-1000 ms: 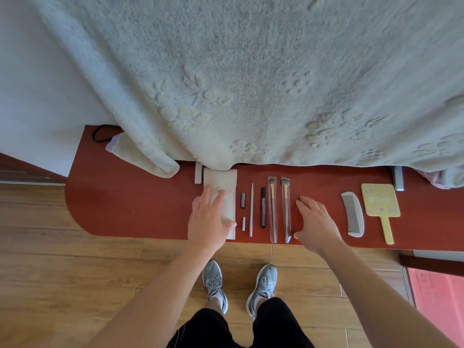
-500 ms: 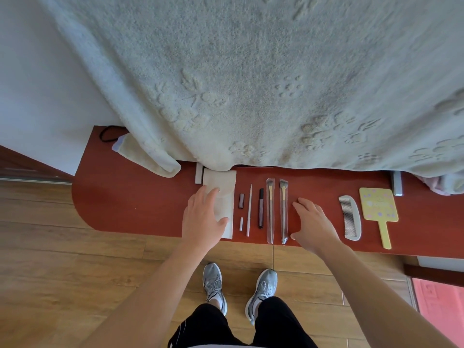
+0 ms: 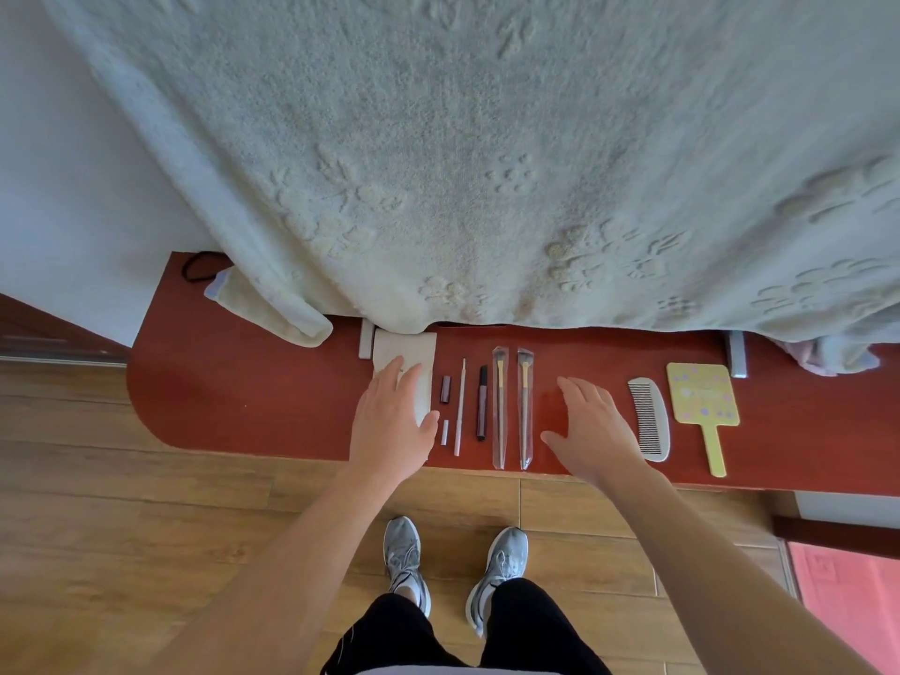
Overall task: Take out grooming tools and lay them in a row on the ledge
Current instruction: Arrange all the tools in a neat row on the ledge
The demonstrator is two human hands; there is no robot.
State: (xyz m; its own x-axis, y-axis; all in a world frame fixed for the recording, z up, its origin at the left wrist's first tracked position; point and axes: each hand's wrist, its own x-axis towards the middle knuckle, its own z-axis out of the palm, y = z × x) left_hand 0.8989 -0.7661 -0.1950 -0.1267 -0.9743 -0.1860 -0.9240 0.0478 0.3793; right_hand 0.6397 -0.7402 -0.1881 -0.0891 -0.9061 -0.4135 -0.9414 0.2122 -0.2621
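A row of grooming tools lies on the red-brown ledge (image 3: pixel 253 411). From left: a white pouch (image 3: pixel 414 355), a short dark cap (image 3: pixel 445 389) with a small white piece (image 3: pixel 444 431) below it, a thin white stick (image 3: pixel 460 406), a dark pen-like tool (image 3: pixel 482 402), two brushes in clear sleeves (image 3: pixel 511 406), a white comb (image 3: pixel 650 419) and a yellow hand mirror (image 3: pixel 701 394). My left hand (image 3: pixel 392 426) lies flat with straight fingers over the pouch. My right hand (image 3: pixel 591 428) is spread open between the brushes and the comb, holding nothing.
A thick pale blanket (image 3: pixel 462 163) hangs over the back of the ledge. A folded cloth (image 3: pixel 272 309) and a black loop (image 3: pixel 195 267) sit at the ledge's left end. Wooden floor and my grey shoes (image 3: pixel 453 572) are below; a pink mat (image 3: pixel 847 606) lies at the right.
My left hand slid slightly left and down on the pouch. My right hand barely moved. The camera view shifted a little.
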